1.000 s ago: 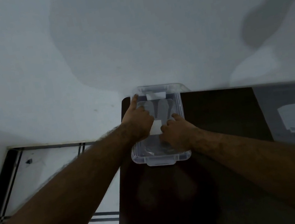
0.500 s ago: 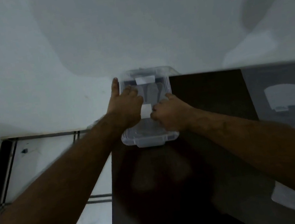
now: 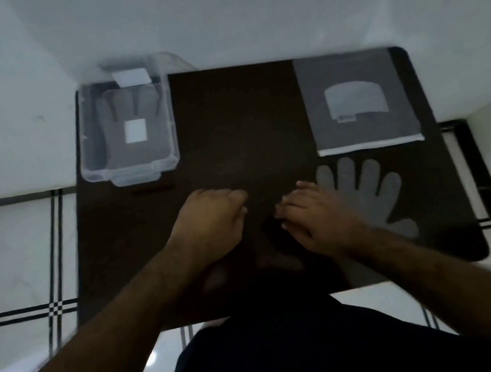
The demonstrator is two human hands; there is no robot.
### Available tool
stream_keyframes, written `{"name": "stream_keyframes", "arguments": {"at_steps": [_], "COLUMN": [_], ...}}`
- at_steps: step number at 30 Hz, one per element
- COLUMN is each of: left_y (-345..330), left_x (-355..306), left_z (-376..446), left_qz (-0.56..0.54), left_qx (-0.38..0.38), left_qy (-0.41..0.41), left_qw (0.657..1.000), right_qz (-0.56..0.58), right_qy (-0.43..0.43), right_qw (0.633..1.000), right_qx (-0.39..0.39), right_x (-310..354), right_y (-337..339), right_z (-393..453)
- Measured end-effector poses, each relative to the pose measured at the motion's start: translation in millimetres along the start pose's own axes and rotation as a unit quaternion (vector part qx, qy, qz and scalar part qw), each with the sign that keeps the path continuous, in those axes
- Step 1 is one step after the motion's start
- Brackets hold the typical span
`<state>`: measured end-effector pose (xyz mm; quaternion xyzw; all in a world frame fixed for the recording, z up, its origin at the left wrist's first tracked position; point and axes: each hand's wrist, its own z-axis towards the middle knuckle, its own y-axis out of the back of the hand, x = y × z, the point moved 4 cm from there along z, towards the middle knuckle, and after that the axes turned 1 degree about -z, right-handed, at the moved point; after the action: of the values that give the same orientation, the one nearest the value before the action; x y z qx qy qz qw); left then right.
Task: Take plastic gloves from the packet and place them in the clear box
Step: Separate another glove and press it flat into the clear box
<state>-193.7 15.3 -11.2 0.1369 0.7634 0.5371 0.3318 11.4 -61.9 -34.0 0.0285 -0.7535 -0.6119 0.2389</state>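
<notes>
Dark clothing [image 3: 287, 364] of the person fills the bottom centre of the frame, with both bare forearms rising from the lower corners toward the middle. Beyond it lies a dark tabletop [image 3: 242, 115] with rounded corners, occupying the centre of the frame.

Left hand [image 3: 211, 220] sits just left of centre, fingers loosely curled, holding nothing. Right hand [image 3: 317, 216] sits just right of centre, fingers loosely bent, also empty; whether either hand touches the tabletop cannot be determined. The two hands are near each other but apart.

Immediately right of the right hand, one plastic glove [image 3: 369, 197] lies flat on the tabletop, fingers spread and pointing toward the top of the frame. The right wrist overlaps the glove's lower left part.

Above that glove, in the upper right of the frame, the glove packet [image 3: 356, 99] lies flat, bearing a pale label.

In the upper left of the frame, the clear box [image 3: 88, 166] stands open at the table's far left corner, well apart from both hands. Inside it lies another plastic glove [image 3: 113, 143], fingers toward the top of the frame, with a white square patch on its palm area.

Pale tiled floor [image 3: 6, 258] with dark lines shows at the left and right edges; a pale wall [image 3: 208, 13] fills the top of the frame.
</notes>
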Motion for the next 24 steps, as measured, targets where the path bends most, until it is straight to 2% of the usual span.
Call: {"name": "stream_keyframes", "arguments": {"at_steps": [7,11,13,20,24], "left_y": [-81.8,-117.8,-132.5,-165.9,-175.7], "left_x": [-111.9,-151.0,-165.0,-203.5,-219.0], "left_z": [19.5,29.1,29.2,8.8,3.3], "left_qz": [-0.072,-0.094,-0.076,0.018,0.069], "left_qx": [0.088,0.146,0.161,0.110,0.116], "left_qy": [-0.014,0.009,0.010,-0.056,-0.090], "left_qw": [0.993,0.985,0.984,0.992,0.987], "right_qz": [0.018,-0.036,-0.059,-0.072,-0.058], "right_qy": [-0.133,-0.106,-0.079,-0.003,0.026], "right_qw": [0.988,0.980,0.978,0.993,0.997], "right_qx": [0.077,0.163,0.182,0.090,0.038], "right_x": [-81.1,-102.7,-106.2,-112.5,-110.7], "right_y": [-28.1,-51.3,-62.6,-77.8,-78.5], "right_z": [-155.8,-193.6,-201.9,-224.3,-235.5]}}
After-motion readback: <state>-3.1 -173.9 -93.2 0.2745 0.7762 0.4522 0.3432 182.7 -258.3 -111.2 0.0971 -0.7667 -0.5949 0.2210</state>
